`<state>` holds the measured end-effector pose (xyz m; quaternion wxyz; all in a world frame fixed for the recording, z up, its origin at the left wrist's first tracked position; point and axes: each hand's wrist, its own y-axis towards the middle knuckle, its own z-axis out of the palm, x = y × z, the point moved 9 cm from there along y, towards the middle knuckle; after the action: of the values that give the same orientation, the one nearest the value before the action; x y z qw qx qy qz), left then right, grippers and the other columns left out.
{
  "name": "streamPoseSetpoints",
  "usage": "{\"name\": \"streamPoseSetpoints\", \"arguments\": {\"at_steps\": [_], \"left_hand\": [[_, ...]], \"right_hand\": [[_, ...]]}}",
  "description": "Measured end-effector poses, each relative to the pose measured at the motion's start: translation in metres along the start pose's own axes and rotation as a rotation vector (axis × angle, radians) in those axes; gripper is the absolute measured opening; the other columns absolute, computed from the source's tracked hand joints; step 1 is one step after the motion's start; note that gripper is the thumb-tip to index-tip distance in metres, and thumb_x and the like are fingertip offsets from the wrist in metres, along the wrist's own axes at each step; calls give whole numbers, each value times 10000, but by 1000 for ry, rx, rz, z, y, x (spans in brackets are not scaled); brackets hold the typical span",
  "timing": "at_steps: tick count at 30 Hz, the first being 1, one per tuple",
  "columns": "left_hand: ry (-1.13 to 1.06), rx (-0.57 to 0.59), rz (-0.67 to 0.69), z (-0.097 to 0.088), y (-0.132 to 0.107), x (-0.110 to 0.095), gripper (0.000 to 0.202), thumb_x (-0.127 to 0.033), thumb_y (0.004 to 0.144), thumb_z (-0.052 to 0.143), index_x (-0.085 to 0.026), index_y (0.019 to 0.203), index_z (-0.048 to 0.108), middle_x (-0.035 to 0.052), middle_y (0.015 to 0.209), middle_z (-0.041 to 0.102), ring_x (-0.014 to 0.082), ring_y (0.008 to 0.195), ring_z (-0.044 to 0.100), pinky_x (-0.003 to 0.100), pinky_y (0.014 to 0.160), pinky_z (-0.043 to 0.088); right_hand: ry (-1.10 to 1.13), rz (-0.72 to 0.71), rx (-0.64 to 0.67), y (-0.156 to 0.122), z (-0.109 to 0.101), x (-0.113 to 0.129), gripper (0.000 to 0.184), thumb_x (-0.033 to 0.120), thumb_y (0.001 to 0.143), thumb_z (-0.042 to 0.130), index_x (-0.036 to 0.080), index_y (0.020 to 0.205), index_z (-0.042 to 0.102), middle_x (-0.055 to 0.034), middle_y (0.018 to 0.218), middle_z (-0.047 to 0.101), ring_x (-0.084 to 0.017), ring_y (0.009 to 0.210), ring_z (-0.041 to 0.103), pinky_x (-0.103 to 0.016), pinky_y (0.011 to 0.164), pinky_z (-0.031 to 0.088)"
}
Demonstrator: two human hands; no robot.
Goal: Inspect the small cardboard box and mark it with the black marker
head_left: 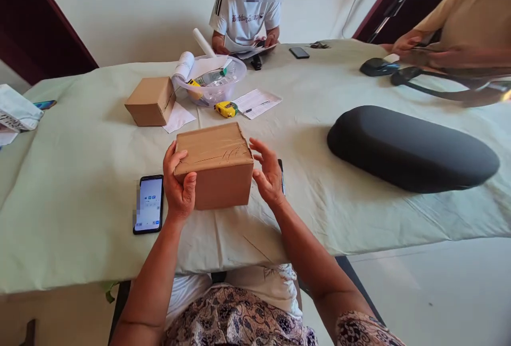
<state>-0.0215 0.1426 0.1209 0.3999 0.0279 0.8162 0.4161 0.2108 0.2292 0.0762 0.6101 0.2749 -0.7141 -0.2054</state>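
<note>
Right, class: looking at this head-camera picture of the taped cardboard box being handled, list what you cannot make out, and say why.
- Taped cardboard box: contents hidden by its closed walls.
- Left hand: fingers hidden behind the box.
- Dark object beside the right hand: mostly covered by that hand.
- Phone: screen text too small.
- Clear bowl: contents jumbled, unclear.
- Person's arm at top right: cut by the frame edge.

white T-shirt with black shoulder stripes (244, 16): dark printed chest lettering, too blurred to read | white printed paper sheet (257, 103): print too small | black smartphone (148, 204): lit screen, unreadable
</note>
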Motion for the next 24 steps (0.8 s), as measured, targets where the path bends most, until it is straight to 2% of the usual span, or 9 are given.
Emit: {"name": "streamPoseSetpoints", "arguments": {"at_steps": [3,5,8,12,17,21,24], "left_hand": [[43,-76,-12,-6,3,5,608,-727,1000,308,-230,1284,513,183,1509,540,297,1483,493,494,1200,424],[3,-158,-15,-12,4,10,584,-707,1006,340,-224,1270,536,167,1478,571,286,1454,523,479,1202,422],[-144,-278,-62,-17,2,27,533,-667,1004,433,-218,1249,583,140,1446,601,273,1418,549,451,1208,414],[-276,-373,-187,-10,-13,56,567,-691,993,436,-218,1261,595,133,1423,599,274,1373,573,433,1183,431],[-379,-417,-305,2,-32,79,592,-730,967,445,-226,1242,589,125,1363,608,248,1260,623,383,1058,515],[-471,-303,-449,16,-40,95,568,-688,975,461,-226,1280,589,127,1332,637,236,1195,655,362,960,554],[-394,-186,-492,22,-41,99,506,-617,966,504,-212,1229,653,127,1317,672,249,1217,651,386,998,541]], "right_hand": [[25,13,173,-10,18,-13,784,809,915,443,278,1488,515,-148,1526,584,-327,1381,583,-504,1000,577],[8,5,272,-13,25,-16,790,812,907,460,299,1506,506,-139,1567,544,-340,1451,517,-541,1055,552],[-52,-7,304,-12,24,-22,780,787,896,520,324,1524,501,-137,1588,516,-354,1477,489,-591,1165,473],[-80,-18,212,-5,8,-31,716,746,906,556,333,1491,552,-138,1558,539,-366,1451,519,-624,1218,412],[104,9,72,-3,-9,-34,601,673,895,649,354,1404,630,-101,1499,613,-339,1464,521,-600,1233,414],[187,23,-51,-2,-22,-35,484,597,881,719,350,1297,700,-77,1435,671,-330,1451,543,-597,1235,414],[151,25,-165,-1,-36,-36,395,566,891,715,336,1211,739,-74,1415,684,-337,1404,585,-617,1205,434]]}}
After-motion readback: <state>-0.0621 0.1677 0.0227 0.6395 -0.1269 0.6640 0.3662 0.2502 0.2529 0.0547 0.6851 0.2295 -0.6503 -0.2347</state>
